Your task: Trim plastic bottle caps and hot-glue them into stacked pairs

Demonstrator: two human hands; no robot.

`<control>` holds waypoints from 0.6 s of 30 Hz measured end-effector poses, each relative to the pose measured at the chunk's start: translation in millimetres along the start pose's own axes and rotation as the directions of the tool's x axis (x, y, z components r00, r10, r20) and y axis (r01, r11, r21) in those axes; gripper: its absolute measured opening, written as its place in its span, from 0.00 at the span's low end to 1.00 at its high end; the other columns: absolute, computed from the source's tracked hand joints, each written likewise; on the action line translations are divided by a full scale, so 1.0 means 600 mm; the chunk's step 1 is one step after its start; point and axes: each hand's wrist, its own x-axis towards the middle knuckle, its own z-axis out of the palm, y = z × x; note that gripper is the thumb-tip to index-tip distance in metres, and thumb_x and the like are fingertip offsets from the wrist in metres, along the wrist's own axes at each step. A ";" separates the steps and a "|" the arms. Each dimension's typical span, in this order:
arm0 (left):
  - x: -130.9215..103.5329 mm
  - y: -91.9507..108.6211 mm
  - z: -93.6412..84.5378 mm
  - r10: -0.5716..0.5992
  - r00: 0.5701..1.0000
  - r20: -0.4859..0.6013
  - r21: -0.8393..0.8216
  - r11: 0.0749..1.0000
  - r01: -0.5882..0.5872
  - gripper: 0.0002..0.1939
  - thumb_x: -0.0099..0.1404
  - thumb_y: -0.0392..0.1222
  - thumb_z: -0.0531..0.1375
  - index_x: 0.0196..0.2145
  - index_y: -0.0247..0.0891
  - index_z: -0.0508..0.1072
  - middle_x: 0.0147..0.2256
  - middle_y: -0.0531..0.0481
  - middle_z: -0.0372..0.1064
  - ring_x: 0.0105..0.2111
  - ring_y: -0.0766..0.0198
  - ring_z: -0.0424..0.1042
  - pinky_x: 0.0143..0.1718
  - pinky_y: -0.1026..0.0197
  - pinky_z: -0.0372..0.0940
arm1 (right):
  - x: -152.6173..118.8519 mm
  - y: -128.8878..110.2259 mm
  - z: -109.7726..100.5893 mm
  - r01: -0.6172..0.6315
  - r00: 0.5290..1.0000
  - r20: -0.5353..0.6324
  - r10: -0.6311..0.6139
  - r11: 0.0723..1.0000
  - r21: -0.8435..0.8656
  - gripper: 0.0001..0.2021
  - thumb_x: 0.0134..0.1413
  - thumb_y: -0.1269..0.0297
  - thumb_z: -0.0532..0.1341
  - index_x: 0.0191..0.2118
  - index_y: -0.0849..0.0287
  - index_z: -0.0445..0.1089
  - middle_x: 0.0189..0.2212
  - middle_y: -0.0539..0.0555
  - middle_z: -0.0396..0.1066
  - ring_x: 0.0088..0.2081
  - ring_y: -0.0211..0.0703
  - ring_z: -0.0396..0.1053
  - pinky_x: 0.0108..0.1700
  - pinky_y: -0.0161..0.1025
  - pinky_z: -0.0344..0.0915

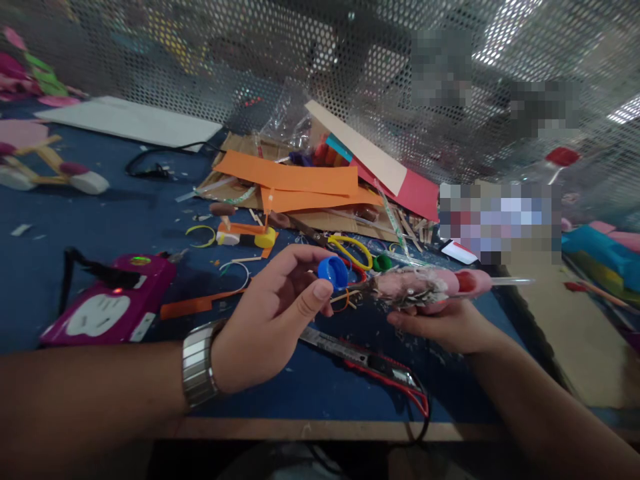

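Observation:
Between the thumb and fingers of my left hand (280, 313) is a blue bottle cap (333, 273), its hollow side facing the nozzle. My right hand (445, 323) grips a pink hot glue gun (413, 288), smeared with dried residue, its tip pointing left close to the cap. A clear glue stick (513, 281) pokes out of the gun's rear. Just behind the gun lies a green bottle cap (383, 262), near scissors with yellow handles (353, 248). Below both hands rests a red and black box cutter (380, 369).
A purple power strip (107, 303) sits at left. Behind are orange paper strips (295, 179), cardboard and a small craft model with wheels (245, 233). A perforated metal screen (200, 73) borders the blue table (150, 233). Brown board (575, 320) lies at right.

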 end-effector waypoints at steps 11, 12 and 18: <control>0.000 0.003 0.000 0.003 1.000 0.001 -0.013 1.000 -0.003 0.22 0.78 0.59 0.69 0.54 0.39 0.76 0.32 0.52 0.77 0.31 0.66 0.78 0.34 0.65 0.74 | -0.002 0.001 0.003 -0.047 0.999 0.008 0.047 0.999 0.026 0.11 0.61 0.52 0.80 0.42 0.50 0.84 0.33 0.54 0.82 0.43 0.56 0.83 0.45 0.46 0.85; -0.001 0.003 0.000 0.003 1.000 0.001 -0.013 1.000 -0.003 0.22 0.78 0.59 0.69 0.54 0.39 0.76 0.32 0.52 0.77 0.31 0.66 0.78 0.34 0.65 0.74 | -0.003 0.002 0.004 -0.047 0.999 0.005 0.047 0.999 0.024 0.11 0.61 0.52 0.80 0.42 0.50 0.84 0.33 0.54 0.82 0.42 0.55 0.83 0.44 0.45 0.84; -0.001 0.000 0.000 0.010 1.000 -0.004 -0.017 1.000 -0.010 0.21 0.78 0.59 0.70 0.55 0.40 0.77 0.32 0.52 0.78 0.31 0.66 0.78 0.34 0.65 0.74 | -0.005 0.004 0.003 -0.040 0.999 0.004 0.040 0.999 0.011 0.10 0.63 0.52 0.79 0.40 0.49 0.83 0.33 0.54 0.81 0.41 0.54 0.82 0.41 0.44 0.82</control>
